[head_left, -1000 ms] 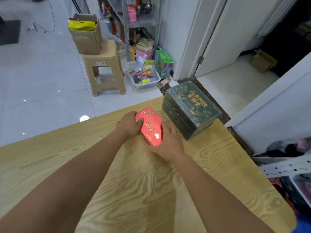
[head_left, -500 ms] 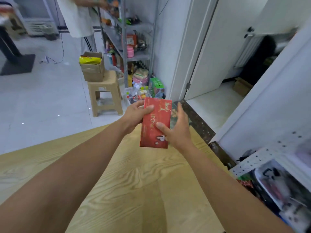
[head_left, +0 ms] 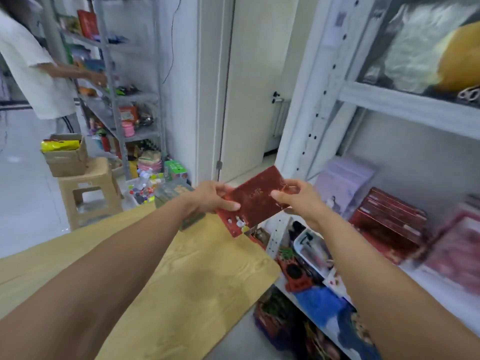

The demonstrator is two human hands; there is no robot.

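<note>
A flat red box (head_left: 255, 202) with gold lettering is held in the air past the right corner of the wooden table (head_left: 166, 276), tilted with its right end higher. My left hand (head_left: 210, 197) grips its lower left end, thumb on the front face. My right hand (head_left: 302, 200) grips its upper right end, thumb on the front and fingers behind. The box hangs in front of a white shelf unit (head_left: 405, 105).
Stacked red boxes (head_left: 387, 224) and pale purple packs (head_left: 342, 183) sit on the right shelf. Dark green boxes (head_left: 172, 193) lie at the table's far edge, partly behind my left arm. A person in white (head_left: 33, 66) stands at a metal rack (head_left: 117, 81); a stool (head_left: 88, 188) carries a cardboard box.
Both hands lifted the red box off the table and carried it up and to the right toward the white shelves. It turned from upright to a slanted, nearly level position.
</note>
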